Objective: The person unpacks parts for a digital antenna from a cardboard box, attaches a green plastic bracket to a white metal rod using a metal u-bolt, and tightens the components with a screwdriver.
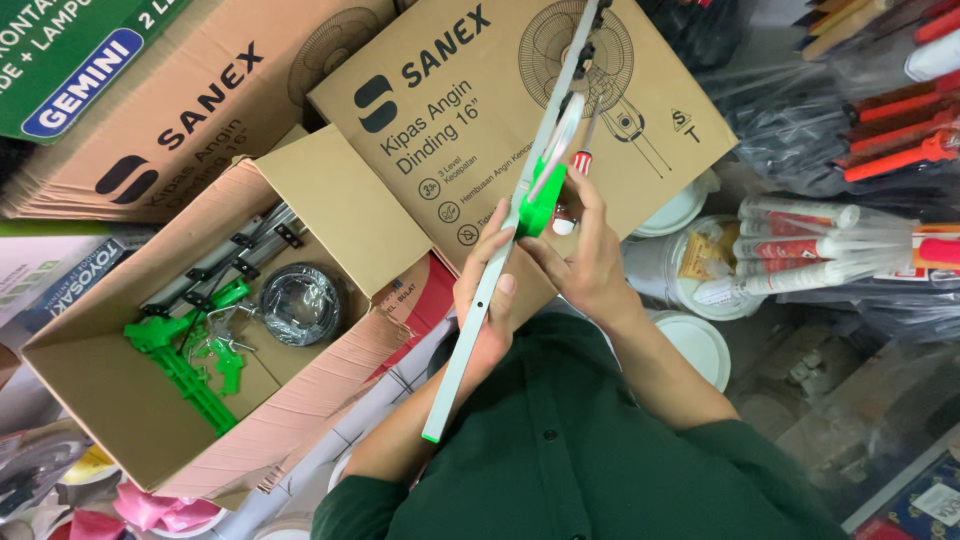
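Grey metal rail (pixel 497 262) with a green plastic bracket (pixel 541 203), held up in both my hands.
My left hand (pixel 487 290) wraps the rail; my right hand (pixel 588 252) pinches the bracket, just right of the open cardboard box (pixel 120 400) holding more green parts (pixel 190 365).

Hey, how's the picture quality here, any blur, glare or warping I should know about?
Head view: even indoor light, soft shadows; the left hand, right hand, pale metal bar and green plastic clip look sharp; wide-angle warping bends the cardboard boxes at the edges; glare on the plastic-wrapped tubes; bottom-right corner dim.
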